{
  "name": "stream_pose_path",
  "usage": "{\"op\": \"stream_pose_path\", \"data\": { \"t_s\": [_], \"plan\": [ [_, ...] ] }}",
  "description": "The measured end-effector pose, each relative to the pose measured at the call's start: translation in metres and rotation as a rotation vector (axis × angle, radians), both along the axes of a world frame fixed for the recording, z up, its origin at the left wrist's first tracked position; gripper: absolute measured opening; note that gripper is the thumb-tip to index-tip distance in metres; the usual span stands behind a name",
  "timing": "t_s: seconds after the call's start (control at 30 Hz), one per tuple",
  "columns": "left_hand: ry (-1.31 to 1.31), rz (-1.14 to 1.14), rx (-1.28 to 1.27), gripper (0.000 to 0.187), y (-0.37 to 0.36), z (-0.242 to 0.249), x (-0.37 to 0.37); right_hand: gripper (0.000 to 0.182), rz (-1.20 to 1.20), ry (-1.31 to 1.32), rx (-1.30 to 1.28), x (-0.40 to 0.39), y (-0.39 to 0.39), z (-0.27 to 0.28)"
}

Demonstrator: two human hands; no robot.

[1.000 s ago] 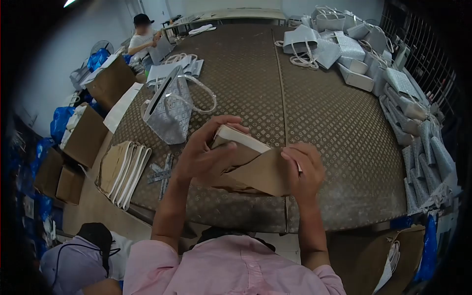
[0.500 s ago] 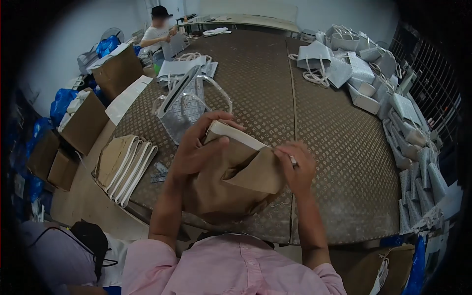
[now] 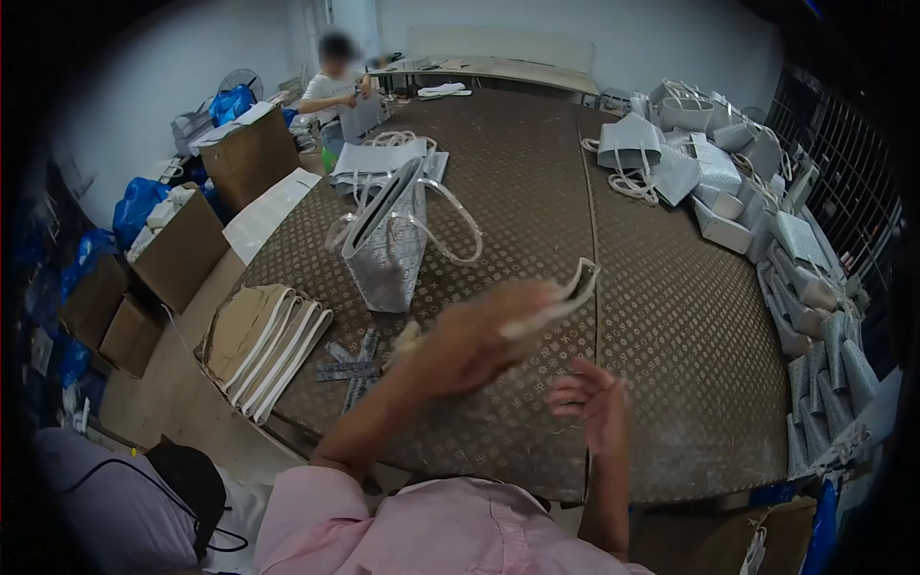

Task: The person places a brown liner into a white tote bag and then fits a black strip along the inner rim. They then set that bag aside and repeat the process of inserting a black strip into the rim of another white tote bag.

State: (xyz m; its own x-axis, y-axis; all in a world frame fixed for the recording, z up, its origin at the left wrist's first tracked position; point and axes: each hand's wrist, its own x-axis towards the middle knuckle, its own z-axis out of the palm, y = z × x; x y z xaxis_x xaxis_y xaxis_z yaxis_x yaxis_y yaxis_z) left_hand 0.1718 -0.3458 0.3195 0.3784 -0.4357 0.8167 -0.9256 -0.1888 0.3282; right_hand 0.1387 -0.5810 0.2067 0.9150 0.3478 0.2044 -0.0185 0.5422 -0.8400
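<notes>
My left hand (image 3: 479,340), blurred by motion, grips the brown lining piece (image 3: 580,292) with a pale edge; most of the piece is hidden behind the hand. To its right, my right hand (image 3: 589,398) is held over the table with its fingers apart and nothing in them. A silver handbag (image 3: 388,254) with clear handles stands upright beyond my left hand. Dark patterned strips (image 3: 350,369) lie crossed on the table at the left. Beside them is a stack of brown pieces with white edges (image 3: 264,350).
Silver bags (image 3: 709,163) are heaped along the right side of the patterned table (image 3: 517,163). More bags (image 3: 379,163) lie behind the upright one. Cardboard boxes (image 3: 177,240) stand at the left. A co-worker (image 3: 331,91) is at the far left edge, and another person sits near lower left.
The brown piece has been lifted and turned, now in my left hand alone. My right hand has let go and moved lower. The view has shifted slightly.
</notes>
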Motion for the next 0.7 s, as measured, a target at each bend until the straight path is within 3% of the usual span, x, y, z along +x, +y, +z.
{"op": "stream_pose_path", "data": {
  "t_s": [0.03,0.07,0.13,0.2,0.23,0.27,0.33,0.4,0.43,0.5,0.53,0.6,0.63,0.67,0.7],
  "plan": [
    [-0.119,-0.082,0.176,0.053,-0.006,-0.008,-0.005,0.063,0.022,-0.006,-0.005,0.005,0.003,0.005],
    [-0.116,-0.193,0.345,0.059,-0.016,-0.022,-0.020,0.069,-0.021,0.163,0.122,0.004,0.008,0.014],
    [-0.271,-0.290,0.670,0.068,-0.044,-0.056,-0.046,0.064,-0.136,0.342,0.185,0.006,0.009,0.008],
    [-0.241,-0.429,0.752,0.076,-0.062,-0.109,-0.060,0.053,-0.340,0.395,0.136,0.006,0.004,-0.008],
    [-0.243,-0.405,0.742,0.076,-0.061,-0.130,-0.062,0.046,-0.262,0.443,-0.011,0.020,-0.030,-0.051],
    [-0.155,-0.423,0.600,0.079,-0.058,-0.149,-0.062,0.041,-0.187,0.488,-0.156,0.037,-0.066,-0.097],
    [-0.063,-0.436,0.454,0.083,-0.045,-0.163,-0.054,0.037,-0.397,0.554,-0.305,0.036,-0.078,-0.134],
    [0.519,-0.379,0.591,0.088,-0.027,-0.165,-0.036,0.036,-0.392,0.542,-0.315,0.037,-0.095,-0.202],
    [0.462,-0.263,0.709,0.079,-0.017,-0.199,-0.014,0.036,-0.396,0.542,-0.321,0.027,-0.100,-0.228],
    [0.552,-0.069,0.805,0.061,0.007,-0.199,0.014,0.038,-0.430,0.679,-0.199,0.009,-0.100,-0.246],
    [0.704,0.009,0.779,0.052,0.028,-0.163,0.030,0.040,-0.466,0.812,-0.077,0.004,-0.101,-0.251],
    [0.664,0.342,0.493,0.038,0.063,-0.147,0.059,0.043,-0.512,0.864,-0.036,-0.011,-0.104,-0.257],
    [0.500,0.523,0.321,0.037,0.081,-0.144,0.077,0.046,-0.568,0.918,0.009,-0.022,-0.104,-0.260],
    [0.454,0.634,0.324,0.035,0.105,-0.145,0.106,0.048,-0.564,0.916,-0.007,-0.028,-0.101,-0.258],
    [0.452,0.754,0.166,0.036,0.125,-0.139,0.126,0.048,-0.574,0.939,0.001,-0.029,-0.099,-0.259]
  ]
}}
